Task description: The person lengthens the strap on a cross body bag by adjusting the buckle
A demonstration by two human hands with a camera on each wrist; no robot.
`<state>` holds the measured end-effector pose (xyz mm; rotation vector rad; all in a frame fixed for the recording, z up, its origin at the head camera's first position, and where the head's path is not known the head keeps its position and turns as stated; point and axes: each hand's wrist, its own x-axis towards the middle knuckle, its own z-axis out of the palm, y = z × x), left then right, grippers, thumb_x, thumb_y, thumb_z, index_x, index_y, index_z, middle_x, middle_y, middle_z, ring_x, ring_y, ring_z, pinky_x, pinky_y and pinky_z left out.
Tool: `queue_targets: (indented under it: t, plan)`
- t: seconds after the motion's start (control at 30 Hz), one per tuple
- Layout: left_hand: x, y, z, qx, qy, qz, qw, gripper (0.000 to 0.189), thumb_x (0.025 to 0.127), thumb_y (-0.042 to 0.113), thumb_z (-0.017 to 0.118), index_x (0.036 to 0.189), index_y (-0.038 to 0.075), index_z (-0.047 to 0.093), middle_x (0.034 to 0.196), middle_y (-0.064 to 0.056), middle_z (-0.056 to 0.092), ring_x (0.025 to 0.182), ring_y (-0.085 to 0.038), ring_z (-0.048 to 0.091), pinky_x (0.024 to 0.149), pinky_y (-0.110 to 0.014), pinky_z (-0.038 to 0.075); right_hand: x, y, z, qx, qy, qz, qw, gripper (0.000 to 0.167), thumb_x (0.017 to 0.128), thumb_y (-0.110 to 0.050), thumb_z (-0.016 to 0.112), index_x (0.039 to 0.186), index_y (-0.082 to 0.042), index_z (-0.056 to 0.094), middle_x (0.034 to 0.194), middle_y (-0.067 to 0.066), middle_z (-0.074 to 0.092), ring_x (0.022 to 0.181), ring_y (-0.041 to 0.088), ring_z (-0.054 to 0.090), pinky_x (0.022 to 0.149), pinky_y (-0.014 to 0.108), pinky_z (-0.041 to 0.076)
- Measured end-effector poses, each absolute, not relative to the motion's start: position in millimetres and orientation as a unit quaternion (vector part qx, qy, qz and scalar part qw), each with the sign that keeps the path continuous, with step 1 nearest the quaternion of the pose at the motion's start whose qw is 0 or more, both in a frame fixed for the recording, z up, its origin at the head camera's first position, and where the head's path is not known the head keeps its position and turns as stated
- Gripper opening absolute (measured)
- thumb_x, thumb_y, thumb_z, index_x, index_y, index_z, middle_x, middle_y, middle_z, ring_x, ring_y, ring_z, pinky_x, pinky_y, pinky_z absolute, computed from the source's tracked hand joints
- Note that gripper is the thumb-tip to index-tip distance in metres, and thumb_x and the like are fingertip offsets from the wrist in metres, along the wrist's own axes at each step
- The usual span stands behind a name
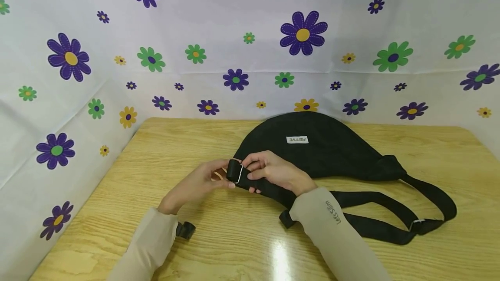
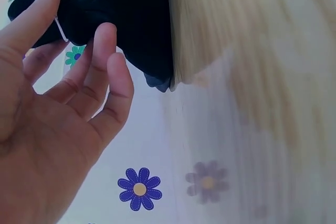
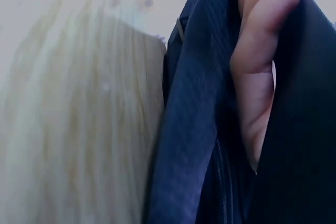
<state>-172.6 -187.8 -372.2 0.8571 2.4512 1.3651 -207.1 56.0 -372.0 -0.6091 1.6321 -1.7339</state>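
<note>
A black sling bag (image 1: 332, 151) with a small white label (image 1: 297, 139) lies flat on the table. Near its left end, both hands work on its black strap (image 1: 273, 192) at a metal slider buckle (image 1: 239, 174). My left hand (image 1: 199, 185) holds the strap's loop (image 1: 233, 170) beside the slider, thumb on one side and fingers on the other. In the left wrist view, the buckle's pale bar (image 2: 61, 29) shows between thumb and fingers. My right hand (image 1: 277, 170) pinches the strap just right of the buckle. In the right wrist view, its fingers (image 3: 260, 66) sit between dark lengths of fabric.
The rest of the strap curves over the wooden table (image 1: 218, 246) to the right, with a second metal slider (image 1: 418, 224) on it. A black band end (image 1: 185, 230) sticks out by the left cuff. A flower-print cloth (image 1: 250, 55) hangs behind the table.
</note>
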Motion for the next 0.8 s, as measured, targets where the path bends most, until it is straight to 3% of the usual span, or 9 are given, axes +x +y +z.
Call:
queue_targets:
  t: [0.4, 0.67, 0.8]
  plan:
    - [-175, -194, -374, 0.280, 0.833, 0.470, 0.088, 0.042, 0.096, 0.005, 0.070, 0.136, -0.001, 0.060, 0.119, -0.009, 0.067, 0.097, -0.022, 0.062, 0.085, -0.036, 0.052, -216, 74, -374, -0.249, 0.617, -0.644, 0.378, 0.035, 0.093, 0.017, 0.052, 0.128, 0.016, 0.051, 0.101, 0.013, 0.069, 0.069, 0.024, 0.069, 0.061, 0.031, 0.056]
    - [-174, -193, -373, 0.280, 0.834, 0.466, 0.089, 0.042, 0.095, 0.006, 0.071, 0.136, -0.001, 0.061, 0.120, -0.010, 0.067, 0.096, -0.022, 0.061, 0.085, -0.035, 0.052, -215, 70, -375, -0.263, 0.630, -0.643, 0.346, 0.035, 0.089, 0.021, 0.053, 0.124, 0.015, 0.054, 0.100, 0.012, 0.071, 0.079, 0.024, 0.069, 0.068, 0.032, 0.056]
    - [-174, -190, -372, 0.286, 0.834, 0.464, 0.087, 0.041, 0.094, 0.004, 0.072, 0.133, -0.001, 0.062, 0.116, -0.009, 0.068, 0.095, -0.022, 0.061, 0.084, -0.035, 0.052, -212, 67, -373, -0.266, 0.631, -0.650, 0.331, 0.036, 0.089, 0.021, 0.053, 0.125, 0.017, 0.052, 0.099, 0.014, 0.071, 0.073, 0.025, 0.069, 0.064, 0.032, 0.055]
